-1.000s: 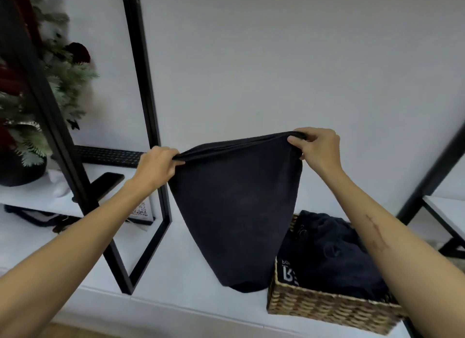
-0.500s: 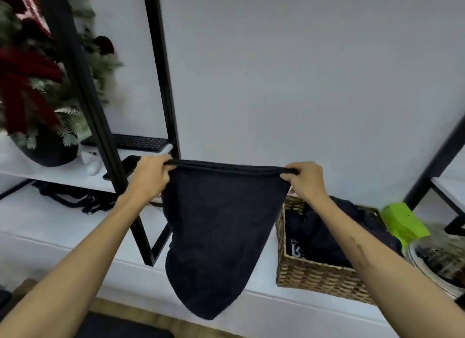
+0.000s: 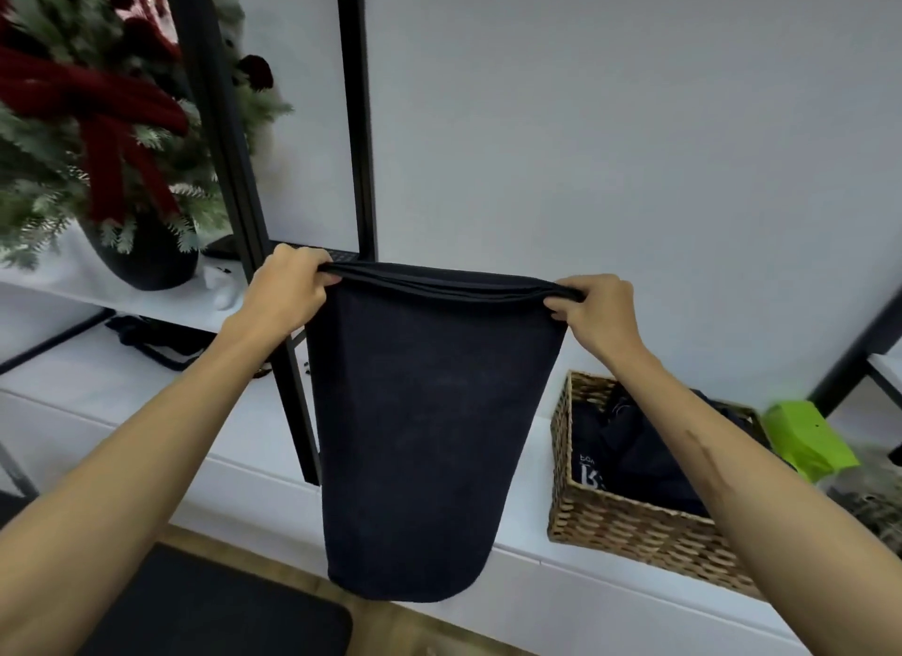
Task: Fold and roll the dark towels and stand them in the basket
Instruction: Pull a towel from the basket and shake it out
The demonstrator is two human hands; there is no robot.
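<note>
A dark navy towel (image 3: 415, 421), doubled over, hangs in the air in front of the white shelf. My left hand (image 3: 288, 289) pinches its top left corner and my right hand (image 3: 593, 313) pinches its top right corner, so the top edge is stretched level between them. Its lower end dangles below the shelf's front edge. To the right, a woven wicker basket (image 3: 629, 533) stands on the shelf with more dark towels (image 3: 644, 460) lying loosely inside, one showing white lettering.
A black metal frame post (image 3: 229, 167) rises just behind my left hand. A dark pot (image 3: 146, 260) with fir branches and red ribbon stands on the upper left shelf. A green packet (image 3: 805, 440) lies right of the basket. A dark mat (image 3: 195, 611) covers the floor below.
Both hands came down with the towel from chest height. The sagging top edge is now pulled straight and level, and the towel hangs lower, past the shelf's edge.
</note>
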